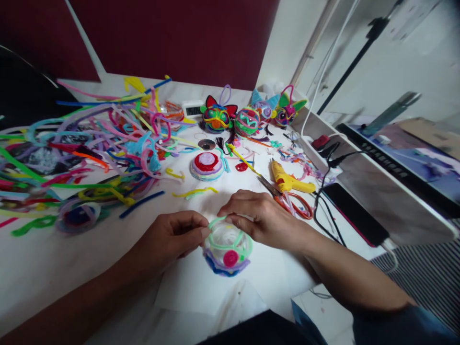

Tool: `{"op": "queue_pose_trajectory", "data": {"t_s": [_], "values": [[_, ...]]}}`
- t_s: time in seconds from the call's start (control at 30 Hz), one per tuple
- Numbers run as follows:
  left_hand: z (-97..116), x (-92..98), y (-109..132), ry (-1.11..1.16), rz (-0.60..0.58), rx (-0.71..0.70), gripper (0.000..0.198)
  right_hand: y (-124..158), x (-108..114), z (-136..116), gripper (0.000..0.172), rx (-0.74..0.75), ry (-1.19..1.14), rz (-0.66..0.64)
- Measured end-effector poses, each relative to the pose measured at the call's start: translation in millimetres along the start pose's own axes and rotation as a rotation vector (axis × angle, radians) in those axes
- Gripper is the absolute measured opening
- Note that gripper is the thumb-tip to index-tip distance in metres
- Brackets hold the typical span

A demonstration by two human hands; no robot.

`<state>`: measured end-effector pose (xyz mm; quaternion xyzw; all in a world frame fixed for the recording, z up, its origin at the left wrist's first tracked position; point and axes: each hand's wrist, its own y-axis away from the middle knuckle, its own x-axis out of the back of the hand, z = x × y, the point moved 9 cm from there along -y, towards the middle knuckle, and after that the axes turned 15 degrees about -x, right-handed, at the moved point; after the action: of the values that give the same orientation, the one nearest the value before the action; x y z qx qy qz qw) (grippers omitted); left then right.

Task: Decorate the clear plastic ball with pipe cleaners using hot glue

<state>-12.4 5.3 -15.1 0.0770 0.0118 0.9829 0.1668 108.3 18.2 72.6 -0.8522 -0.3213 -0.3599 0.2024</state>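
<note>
Head view: the work in hand looks like fitting a pale green pipe cleaner (247,248) over the upper part of a clear ball (227,235), which sits between the two hands on white paper (190,292), right in front of the person. Its near side carries a bright pink coil (230,258), and purple and blue trim (225,272) runs around its lower part. The left hand (181,237) has its thumb and forefinger brought together in a pinch at the left edge of the ball, apparently on the green strand, with the other fingers curled under. The right hand (257,215) arches over the far side, its thumb and forefinger only slightly parted and seemingly nipping the same strand at the top; whether its remaining fingers touch the ball cannot be told. As a judgement, the next move calls for small, light fingertip adjustments, keeping the strand close to the curved surface without dragging the coil or trim out of place. Just beyond the right hand lie the orange-handled scissors (305,207) and a yellow glue gun (287,179), neither of them held; a red-and-purple coiled dome (207,165) rests farther off.
</note>
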Motion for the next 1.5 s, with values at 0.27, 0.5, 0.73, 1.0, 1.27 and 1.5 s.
{"op": "queue_pose_trajectory", "data": {"t_s": [0.27, 0.5, 0.73, 1.0, 1.27, 1.5], "values": [[17.5, 7.3, -6.0, -0.267, 0.026, -0.191, 0.023, 6.8, 1.5, 15.4, 0.016, -0.246, -0.090, -0.051], [15.4, 5.5, -9.8, -0.355, -0.004, -0.283, 0.022, 14.6, -3.2, 19.0, 0.019, -0.351, -0.162, -0.052], [19.1, 0.7, -12.4, -0.479, -0.055, -0.356, 0.020, 22.1, -4.8, 13.9, 0.019, -0.334, -0.193, -0.088], [20.2, -0.4, -13.4, -0.527, -0.076, -0.375, 0.019, 25.9, 13.5, 19.3, 0.019, -0.329, -0.048, -0.039], [18.0, -0.6, -12.9, -0.557, -0.064, -0.329, 0.021, 24.7, 21.4, 29.9, 0.016, -0.354, -0.079, 0.021], [14.9, -1.8, -14.2, -0.486, -0.099, -0.278, 0.019, 25.6, 13.9, 23.4, 0.021, -0.286, 0.010, -0.070]]}}
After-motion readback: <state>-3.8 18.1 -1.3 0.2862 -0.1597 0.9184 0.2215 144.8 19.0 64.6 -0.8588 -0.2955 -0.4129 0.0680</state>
